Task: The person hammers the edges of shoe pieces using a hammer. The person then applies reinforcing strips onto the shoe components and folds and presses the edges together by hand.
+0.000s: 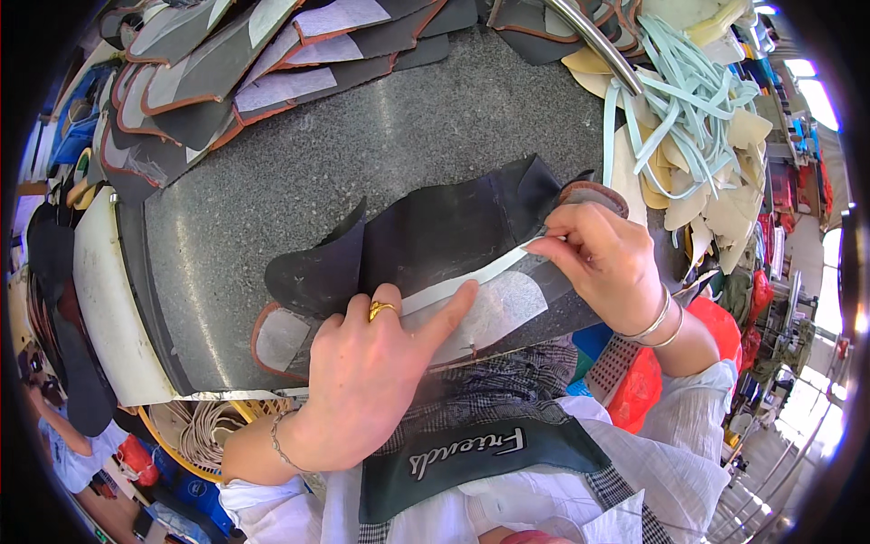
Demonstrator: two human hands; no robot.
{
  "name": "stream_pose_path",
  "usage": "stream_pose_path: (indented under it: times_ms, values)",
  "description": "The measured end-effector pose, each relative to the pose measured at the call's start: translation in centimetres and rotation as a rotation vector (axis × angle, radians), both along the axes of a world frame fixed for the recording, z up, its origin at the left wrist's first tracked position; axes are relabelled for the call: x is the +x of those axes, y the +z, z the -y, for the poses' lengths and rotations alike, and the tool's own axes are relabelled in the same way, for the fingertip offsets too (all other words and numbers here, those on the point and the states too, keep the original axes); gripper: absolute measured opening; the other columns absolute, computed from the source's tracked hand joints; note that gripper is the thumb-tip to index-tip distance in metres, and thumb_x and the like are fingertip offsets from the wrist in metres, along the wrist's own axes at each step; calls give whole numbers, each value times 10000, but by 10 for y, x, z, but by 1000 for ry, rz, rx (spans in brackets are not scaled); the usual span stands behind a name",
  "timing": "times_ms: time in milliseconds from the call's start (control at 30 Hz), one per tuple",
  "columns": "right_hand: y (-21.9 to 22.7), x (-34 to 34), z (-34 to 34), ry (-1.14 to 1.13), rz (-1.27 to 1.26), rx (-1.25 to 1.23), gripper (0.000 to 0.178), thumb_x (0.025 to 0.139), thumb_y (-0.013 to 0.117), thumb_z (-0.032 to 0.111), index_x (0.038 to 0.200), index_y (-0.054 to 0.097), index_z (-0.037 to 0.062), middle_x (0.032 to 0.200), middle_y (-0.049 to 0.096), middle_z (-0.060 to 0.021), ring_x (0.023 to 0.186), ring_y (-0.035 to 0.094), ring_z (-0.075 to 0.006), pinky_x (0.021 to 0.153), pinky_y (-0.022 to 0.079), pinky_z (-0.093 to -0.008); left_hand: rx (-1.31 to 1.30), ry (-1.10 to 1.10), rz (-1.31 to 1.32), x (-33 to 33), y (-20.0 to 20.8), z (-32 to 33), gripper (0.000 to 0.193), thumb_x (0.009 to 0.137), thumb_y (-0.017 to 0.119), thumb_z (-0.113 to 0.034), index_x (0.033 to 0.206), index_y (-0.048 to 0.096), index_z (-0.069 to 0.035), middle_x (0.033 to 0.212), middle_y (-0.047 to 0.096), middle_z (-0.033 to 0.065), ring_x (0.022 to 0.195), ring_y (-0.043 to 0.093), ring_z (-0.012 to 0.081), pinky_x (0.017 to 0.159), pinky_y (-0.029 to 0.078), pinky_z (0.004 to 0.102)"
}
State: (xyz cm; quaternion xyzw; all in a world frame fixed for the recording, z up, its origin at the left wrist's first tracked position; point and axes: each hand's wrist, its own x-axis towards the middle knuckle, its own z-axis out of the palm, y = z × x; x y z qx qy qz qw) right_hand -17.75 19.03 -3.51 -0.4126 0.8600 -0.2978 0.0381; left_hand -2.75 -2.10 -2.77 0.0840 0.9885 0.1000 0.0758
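Note:
A black, leather-like sheet piece (439, 231) lies across the near part of the grey speckled worktop, its left end and far right corner curling up. Along its near edge runs a narrow white strip (488, 270). At the strip's right end, the thumb and fingers of my right hand (612, 263) are pinched on it. My left hand (362, 381) rests over the piece's near side, with the index finger stretched out onto the strip and the other fingers bent. Beneath that finger shows a pale grey backing patch (498, 313). A brown-edged part lies beside my right fingertips.
Overlapping dark cut pieces (195, 91) with reddish edges pile up at the far left. Pale blue strips (680, 100) and beige scraps (725, 213) heap at the far right, beside a metal tube (594, 41). A yellow basket (163, 444) with cord stands below the worktop's left.

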Motion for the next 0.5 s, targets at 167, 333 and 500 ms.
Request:
stream_pose_path:
  times_ms: [167, 333, 500]
  values:
    - [11, -20, 12, 140, -361, 239, 463, 701, 799, 292, 978, 502, 68, 794, 529, -82, 673, 609, -277, 532, 477, -369, 37, 10, -13, 2, 0, 0, 735, 733, 573, -14, 1401, 524, -315, 756, 409, 68, 658, 524, 208, 532, 473, 322]
    - [22, -11, 18, 193, -375, 218, 444, 647, 808, 345, 872, 534, 79, 761, 502, -63, 643, 578, -260, 542, 474, -351, 170, 164, -274, 25, -33, 1, 620, 716, 633, -47, 1326, 557, -124, 762, 467, 65, 625, 528, 201, 495, 426, 310]
    - [0, 51, 38, 674, -437, -133, 385, 780, 708, 216, 1061, 660, -44, 1073, 659, -135, 984, 648, -277, 864, 544, -339, 268, 277, -461, 44, -38, 3, 403, 662, 771, 13, 1036, 687, -110, 832, 627, 6, 824, 604, 196, 714, 397, 343]
